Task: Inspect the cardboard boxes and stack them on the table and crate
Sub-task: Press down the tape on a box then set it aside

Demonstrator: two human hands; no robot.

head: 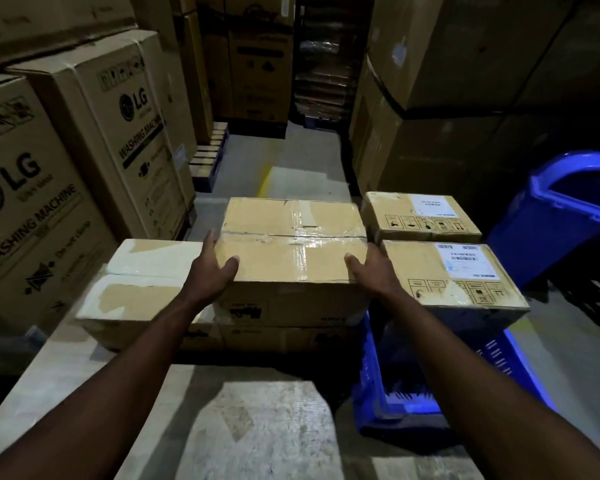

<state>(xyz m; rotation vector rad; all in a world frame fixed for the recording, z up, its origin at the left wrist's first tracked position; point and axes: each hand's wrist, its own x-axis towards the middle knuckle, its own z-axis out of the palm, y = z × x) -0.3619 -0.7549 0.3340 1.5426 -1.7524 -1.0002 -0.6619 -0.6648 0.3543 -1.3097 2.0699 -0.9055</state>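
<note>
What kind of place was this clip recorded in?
Likely an appliance warehouse or stockroom: tall brown cardboard washing-machine cartons line a concrete-floored aisle, beside a blue plastic crate.

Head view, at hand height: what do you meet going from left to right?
LG washing machine box → pale box → left hand → taped box → right hand → near labelled box → blue plastic bin.
</note>
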